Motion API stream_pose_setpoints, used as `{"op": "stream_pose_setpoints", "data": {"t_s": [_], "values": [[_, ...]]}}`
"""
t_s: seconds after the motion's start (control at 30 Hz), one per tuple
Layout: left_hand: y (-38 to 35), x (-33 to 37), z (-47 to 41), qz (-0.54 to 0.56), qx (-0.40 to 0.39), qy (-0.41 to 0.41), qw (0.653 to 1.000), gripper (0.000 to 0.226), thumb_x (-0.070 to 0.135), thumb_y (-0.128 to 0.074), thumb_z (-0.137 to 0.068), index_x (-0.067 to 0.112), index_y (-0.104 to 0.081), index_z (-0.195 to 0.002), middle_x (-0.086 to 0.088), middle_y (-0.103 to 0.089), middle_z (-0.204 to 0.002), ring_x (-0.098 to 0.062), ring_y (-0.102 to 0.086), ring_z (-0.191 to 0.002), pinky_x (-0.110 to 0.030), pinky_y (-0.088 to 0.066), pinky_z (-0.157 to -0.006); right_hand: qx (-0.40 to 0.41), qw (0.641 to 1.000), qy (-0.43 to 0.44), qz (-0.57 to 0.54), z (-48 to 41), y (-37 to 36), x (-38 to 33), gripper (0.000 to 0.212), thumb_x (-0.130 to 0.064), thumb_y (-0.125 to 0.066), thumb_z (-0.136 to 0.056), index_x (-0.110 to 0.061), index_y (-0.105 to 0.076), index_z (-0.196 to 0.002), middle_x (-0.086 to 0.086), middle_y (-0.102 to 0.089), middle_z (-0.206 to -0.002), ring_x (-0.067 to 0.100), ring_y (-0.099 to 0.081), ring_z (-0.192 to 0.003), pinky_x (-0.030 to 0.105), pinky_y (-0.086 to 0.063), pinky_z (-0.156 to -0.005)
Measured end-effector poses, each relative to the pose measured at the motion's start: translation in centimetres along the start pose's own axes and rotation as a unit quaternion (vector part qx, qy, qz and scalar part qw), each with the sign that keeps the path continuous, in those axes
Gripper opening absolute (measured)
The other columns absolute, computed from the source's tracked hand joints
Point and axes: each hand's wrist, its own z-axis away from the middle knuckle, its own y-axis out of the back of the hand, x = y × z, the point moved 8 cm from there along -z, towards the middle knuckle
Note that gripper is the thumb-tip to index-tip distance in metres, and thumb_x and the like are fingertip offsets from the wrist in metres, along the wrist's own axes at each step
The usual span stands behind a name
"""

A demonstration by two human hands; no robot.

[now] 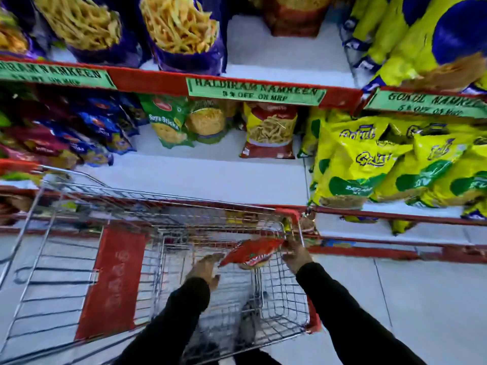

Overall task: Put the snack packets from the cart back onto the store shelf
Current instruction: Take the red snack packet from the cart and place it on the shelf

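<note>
A red snack packet (253, 252) lies tilted inside the wire shopping cart (168, 206), near its far right corner. My right hand (296, 255) grips the packet's right end. To the packet's left, my left hand (205, 268) hovers with fingers spread, its fingertips close to the packet's left edge; whether they touch is unclear. Both arms wear black sleeves and reach down into the cart. Beyond the cart, the white store shelf (210, 177) has a bare stretch in the middle, with a red-and-yellow packet (268, 130) standing at its back.
Green and purple packets (184, 122) stand left of the gap, and several yellow packets (382, 159) crowd the shelf to the right. Dark blue and maroon packets (79, 133) fill the left. Another shelf above holds large purple bags (184, 35). Red panel (113, 280) lines the cart.
</note>
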Motion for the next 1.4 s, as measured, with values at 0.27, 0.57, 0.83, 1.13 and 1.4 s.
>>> {"op": "stream_pose_setpoints", "data": {"t_s": [0.27, 0.57, 0.83, 1.13, 1.4], "values": [[-0.8, -1.3, -3.6, 0.174, 0.130, 0.037, 0.975, 0.029, 0.012, -0.071, -0.068, 0.038, -0.062, -0.061, -0.019, -0.073, -0.092, -0.038, -0.069, -0.096, -0.049, -0.055, -0.092, 0.073, 0.968, 0.093, 0.221, -1.0, -1.8, -1.0, 0.022, -0.003, -0.055, -0.089, 0.004, -0.067, -0.106, 0.026, -0.070, -0.108, 0.039, -0.065, -0.102, 0.039, -0.050, -0.088], [5.1, 3.5, 2.1, 0.277, 0.199, 0.005, 0.940, 0.030, 0.019, -0.071, -0.082, 0.002, -0.068, -0.107, -0.018, -0.065, -0.120, -0.030, -0.061, -0.111, -0.038, -0.051, -0.094, 0.072, 0.965, 0.206, 0.147, 1.9, 0.5, -3.7, 0.020, -0.016, -0.059, -0.090, -0.004, -0.067, -0.104, 0.017, -0.074, -0.101, 0.029, -0.070, -0.090, 0.032, -0.055, -0.083], [13.1, 9.9, 8.1, 0.391, 0.277, -0.092, 0.873, 0.027, 0.017, -0.071, -0.082, 0.001, -0.063, -0.102, -0.013, -0.064, -0.111, -0.024, -0.058, -0.106, -0.005, -0.041, -0.077, 0.116, 0.930, 0.347, 0.022, 8.9, 4.2, -11.4, 0.016, -0.015, -0.054, -0.094, -0.004, -0.059, -0.105, 0.003, -0.062, -0.095, 0.022, -0.060, -0.089, 0.016, -0.039, -0.075], [25.2, 20.1, 13.8, 0.459, 0.340, -0.270, 0.775, 0.014, 0.013, -0.068, -0.084, 0.006, -0.063, -0.095, -0.001, -0.063, -0.088, -0.002, -0.058, -0.079, -0.013, -0.049, -0.070, 0.196, 0.828, 0.520, -0.079, 15.7, 10.1, -23.7, 0.017, -0.018, -0.052, -0.095, -0.004, -0.059, -0.101, 0.008, -0.063, -0.097, 0.008, -0.054, -0.087, 0.006, -0.040, -0.073], [34.1, 29.5, 18.3, 0.468, 0.378, -0.371, 0.707, 0.010, 0.021, -0.072, -0.082, 0.026, -0.063, -0.081, 0.013, -0.063, -0.081, 0.008, -0.058, -0.072, -0.011, -0.047, -0.075, 0.257, 0.751, 0.583, -0.172, 20.7, 16.2, -33.1, 0.015, -0.025, -0.052, -0.094, -0.014, -0.060, -0.100, 0.002, -0.064, -0.098, 0.016, -0.058, -0.091, 0.034, -0.048, -0.084]]}}
